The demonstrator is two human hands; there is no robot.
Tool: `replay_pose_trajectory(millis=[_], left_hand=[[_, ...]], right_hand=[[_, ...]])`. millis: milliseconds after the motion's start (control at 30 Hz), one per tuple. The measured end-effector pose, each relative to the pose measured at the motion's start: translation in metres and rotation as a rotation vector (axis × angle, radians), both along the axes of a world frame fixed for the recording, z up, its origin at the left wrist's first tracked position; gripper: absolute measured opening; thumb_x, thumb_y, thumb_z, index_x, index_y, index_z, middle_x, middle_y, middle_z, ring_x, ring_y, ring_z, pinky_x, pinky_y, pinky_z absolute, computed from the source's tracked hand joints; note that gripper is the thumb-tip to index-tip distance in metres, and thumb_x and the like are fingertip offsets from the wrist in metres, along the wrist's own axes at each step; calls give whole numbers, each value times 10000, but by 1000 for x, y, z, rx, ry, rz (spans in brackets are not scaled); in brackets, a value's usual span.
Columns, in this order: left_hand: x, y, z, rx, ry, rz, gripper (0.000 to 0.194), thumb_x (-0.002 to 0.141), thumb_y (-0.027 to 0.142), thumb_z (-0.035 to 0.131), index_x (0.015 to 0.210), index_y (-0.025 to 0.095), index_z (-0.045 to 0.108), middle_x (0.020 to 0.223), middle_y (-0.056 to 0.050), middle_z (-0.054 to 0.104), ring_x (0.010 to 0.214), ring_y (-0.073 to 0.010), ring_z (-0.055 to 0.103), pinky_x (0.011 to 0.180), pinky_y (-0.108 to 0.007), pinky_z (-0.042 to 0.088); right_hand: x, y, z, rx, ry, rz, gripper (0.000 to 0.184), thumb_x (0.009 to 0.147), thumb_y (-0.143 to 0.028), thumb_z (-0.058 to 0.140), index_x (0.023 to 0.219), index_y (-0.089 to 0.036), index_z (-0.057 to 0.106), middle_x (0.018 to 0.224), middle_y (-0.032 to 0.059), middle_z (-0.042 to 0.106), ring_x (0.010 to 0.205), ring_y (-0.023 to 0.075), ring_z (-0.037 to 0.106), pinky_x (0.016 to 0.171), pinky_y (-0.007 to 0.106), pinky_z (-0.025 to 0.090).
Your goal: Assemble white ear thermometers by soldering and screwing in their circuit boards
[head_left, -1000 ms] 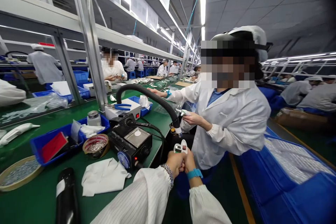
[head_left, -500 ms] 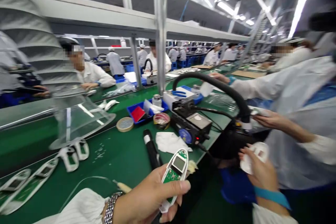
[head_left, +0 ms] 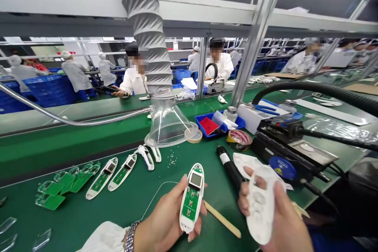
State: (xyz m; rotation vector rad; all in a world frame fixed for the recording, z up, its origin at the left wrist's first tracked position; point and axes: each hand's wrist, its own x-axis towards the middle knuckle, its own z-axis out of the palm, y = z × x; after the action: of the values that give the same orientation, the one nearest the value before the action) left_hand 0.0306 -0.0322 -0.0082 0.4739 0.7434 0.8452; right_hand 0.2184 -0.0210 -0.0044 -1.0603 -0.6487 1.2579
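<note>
My left hand (head_left: 168, 220) is closed around a white half-shell with a green circuit board and a small screen (head_left: 191, 199), held face up above the green bench. My right hand (head_left: 280, 220) grips a plain white cover shell (head_left: 260, 204) beside it, a little to the right. The two parts are apart, not touching. A thin wooden stick (head_left: 223, 219) lies on the bench between and below my hands.
More half-shells with boards (head_left: 113, 172) and loose green boards (head_left: 63, 183) lie to the left. A clear funnel hood (head_left: 168, 124) on a grey duct stands ahead. A black cylinder (head_left: 230, 167), a soldering station (head_left: 291, 151), a blue tray (head_left: 217, 124) and tape rolls (head_left: 239, 138) sit right. Other workers sit across the line.
My view has swung left from the neighbouring worker to the bench. My hands have separated; the left now holds the board half nearer, and the right has brought the white cover up beside it.
</note>
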Motion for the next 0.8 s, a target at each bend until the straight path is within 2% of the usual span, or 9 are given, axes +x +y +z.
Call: replay_pose_trajectory(millis=[100,167,267,333,400,567,800], left_hand=[[-6,0,-4,-30,10,42,506,872,548,331,1042,125,550,680,-48,587,440,-116,527,353,-192,357],[-8,-1,-5,-7,63,111,472,861,534,392,972,115,579,726,-58,601,535,-122,555,433,-199,412],[-8,-2,-6,191,209,212,377,852,468,483,1055,162,568,952,-57,624,880,-148,580,753,-219,469],[-9,-3,-7,365,343,227,395,848,432,511,1177,215,503,1168,-39,565,1112,-159,483,964,-243,365],[-9,-4,-10,465,485,230,458,837,429,526,1240,225,451,1305,-41,474,1227,-185,382,1053,-280,268],[-10,-7,-20,495,674,231,539,833,455,507,1291,195,393,1386,-83,376,1289,-230,299,1083,-333,224],[-10,-8,-25,494,706,176,595,849,462,473,1355,197,308,1455,-77,262,1330,-221,228,1109,-349,175]], right_hand=[[-32,5,-6,-132,262,163,465,682,-598,583,980,-246,642,653,14,553,521,135,507,459,247,481],[-48,7,-11,-183,289,181,520,635,-614,635,983,-229,649,691,11,578,599,141,545,547,244,515],[-67,8,-21,-215,268,153,632,485,-605,751,972,-215,650,903,46,654,878,207,602,746,283,531],[-78,5,-30,-188,256,163,679,446,-594,777,998,-225,636,1065,59,636,1055,241,551,873,317,489],[-85,1,-40,-131,212,208,661,511,-588,756,1060,-252,608,1166,43,594,1143,238,497,960,330,428],[-91,-5,-60,34,82,299,522,724,-513,648,1171,-267,539,1237,41,547,1173,228,471,994,324,383],[-88,-5,-61,89,66,366,511,772,-508,601,1210,-269,488,1263,31,519,1191,214,449,1029,308,337]])
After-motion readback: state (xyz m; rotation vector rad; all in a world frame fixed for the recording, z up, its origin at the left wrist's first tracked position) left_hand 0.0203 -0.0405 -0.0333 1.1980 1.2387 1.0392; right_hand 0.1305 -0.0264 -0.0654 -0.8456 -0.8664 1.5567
